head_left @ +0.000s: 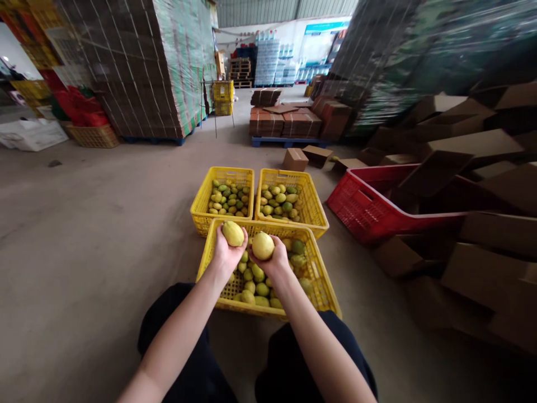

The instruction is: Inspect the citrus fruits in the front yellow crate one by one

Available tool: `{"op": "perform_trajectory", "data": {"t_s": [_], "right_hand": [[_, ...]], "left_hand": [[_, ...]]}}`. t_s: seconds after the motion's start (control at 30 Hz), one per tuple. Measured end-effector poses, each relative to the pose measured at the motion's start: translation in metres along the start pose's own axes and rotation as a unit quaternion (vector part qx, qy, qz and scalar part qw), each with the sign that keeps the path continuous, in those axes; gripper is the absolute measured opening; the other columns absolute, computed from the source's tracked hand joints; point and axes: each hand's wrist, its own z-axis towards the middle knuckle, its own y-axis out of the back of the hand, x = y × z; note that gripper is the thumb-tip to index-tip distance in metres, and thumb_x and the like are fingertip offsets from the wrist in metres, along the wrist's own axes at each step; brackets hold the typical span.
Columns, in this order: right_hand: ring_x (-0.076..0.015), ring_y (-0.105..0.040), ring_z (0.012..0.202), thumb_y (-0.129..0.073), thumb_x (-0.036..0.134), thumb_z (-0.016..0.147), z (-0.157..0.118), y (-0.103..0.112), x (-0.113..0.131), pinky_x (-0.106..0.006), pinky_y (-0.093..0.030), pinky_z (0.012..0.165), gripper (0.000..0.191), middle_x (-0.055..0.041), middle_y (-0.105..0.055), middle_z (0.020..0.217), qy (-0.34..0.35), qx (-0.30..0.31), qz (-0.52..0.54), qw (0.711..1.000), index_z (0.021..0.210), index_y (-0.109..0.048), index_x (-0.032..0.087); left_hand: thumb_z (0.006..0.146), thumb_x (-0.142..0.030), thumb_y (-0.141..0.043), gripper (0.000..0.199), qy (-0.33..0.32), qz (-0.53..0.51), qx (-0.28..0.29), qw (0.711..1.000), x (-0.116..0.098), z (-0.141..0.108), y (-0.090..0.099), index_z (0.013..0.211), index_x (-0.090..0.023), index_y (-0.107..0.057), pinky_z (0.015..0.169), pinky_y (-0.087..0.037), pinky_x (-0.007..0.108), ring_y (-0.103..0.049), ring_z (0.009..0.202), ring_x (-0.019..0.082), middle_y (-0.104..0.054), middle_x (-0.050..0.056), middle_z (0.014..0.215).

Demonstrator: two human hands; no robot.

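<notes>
Floor [126, 224], dull and greyish, spreads beneath film-wrapped stacks [193, 67] at upper left and cardboard boxes [482, 280] at right. At the frame's centre, the left hand [226, 253] curls around an oval yellow fruit [232, 233], the right hand [277, 262] around a rounder yellow fruit [263, 245], over the nearest of three perforated yellow crates [329, 288] holding green-yellow fruit [257, 273].

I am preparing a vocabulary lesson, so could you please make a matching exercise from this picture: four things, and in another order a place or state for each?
Things
1. Left hand
2. Nearest yellow crate
3. Red crate
4. Blue pallet

Places and states
A. Under cardboard bundles
B. Right of the yellow crates
C. Holding one yellow fruit
D. Containing many fruits

Pairs: 1-C, 2-D, 3-B, 4-A
</notes>
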Motion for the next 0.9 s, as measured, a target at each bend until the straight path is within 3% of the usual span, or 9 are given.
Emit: {"op": "perform_trajectory", "data": {"t_s": [0.17, 0.43, 0.67, 0.8, 0.9], "right_hand": [[-0.0129, -0.056, 0.049, -0.057, 0.028, 0.074, -0.0025, 0.0004, 0.0006, -0.026, -0.05, 0.048, 0.009, 0.0063, -0.057, 0.053, 0.056, 0.027, 0.022, 0.998, 0.075, -0.05, 0.023], [-0.0167, -0.057, 0.046, -0.039, 0.028, 0.083, 0.0002, 0.0028, 0.0029, -0.026, -0.044, 0.041, 0.017, 0.0007, -0.058, 0.051, -0.003, 0.011, 0.016, 1.0, 0.073, -0.051, 0.021], [-0.0134, -0.055, 0.047, -0.05, 0.029, 0.079, -0.0039, 0.0023, 0.0039, -0.025, -0.048, 0.046, 0.011, 0.0049, -0.055, 0.05, 0.047, -0.012, 0.031, 0.998, 0.071, -0.049, 0.022], [-0.0164, -0.055, 0.047, -0.043, 0.036, 0.082, -0.0029, 0.0041, 0.0065, -0.027, -0.046, 0.043, 0.018, 0.0018, -0.055, 0.05, 0.006, -0.012, 0.021, 1.0, 0.071, -0.049, 0.022], [-0.0188, -0.058, 0.05, -0.038, 0.036, 0.084, -0.0008, 0.0053, 0.0076, -0.029, -0.047, 0.045, 0.021, -0.0005, -0.057, 0.053, -0.018, 0.007, 0.023, 1.0, 0.075, -0.05, 0.021]], "left_hand": [[0.087, -0.027, -0.056, 0.011, -0.042, 0.003, 0.031, 0.999, -0.0003, -0.0017, -0.0011, 0.088, -0.016, -0.057, 0.061, -0.058, 0.022, -0.062, 0.069, 0.011, -0.064, 0.002, 0.077], [0.088, -0.028, -0.053, 0.014, -0.032, 0.023, 0.076, 0.996, -0.0045, -0.0087, -0.0005, 0.088, -0.014, -0.057, 0.061, -0.057, 0.021, -0.064, 0.073, 0.013, -0.064, 0.005, 0.08], [0.089, -0.029, -0.05, 0.018, 0.014, 0.005, 0.051, 0.999, -0.003, -0.0063, 0.0015, 0.082, -0.014, -0.058, 0.057, -0.056, 0.023, -0.062, 0.064, 0.012, -0.063, 0.002, 0.071], [0.093, -0.018, -0.035, 0.026, 0.033, 0.004, 0.047, 0.998, -0.0003, -0.0059, 0.0001, 0.085, -0.011, -0.058, 0.061, -0.058, 0.025, -0.064, 0.07, 0.014, -0.064, 0.006, 0.075], [0.093, -0.021, -0.039, 0.024, 0.018, 0.007, 0.041, 0.999, 0.0002, -0.008, -0.0031, 0.083, -0.011, -0.058, 0.061, -0.058, 0.026, -0.064, 0.071, 0.015, -0.063, 0.006, 0.075]]}}
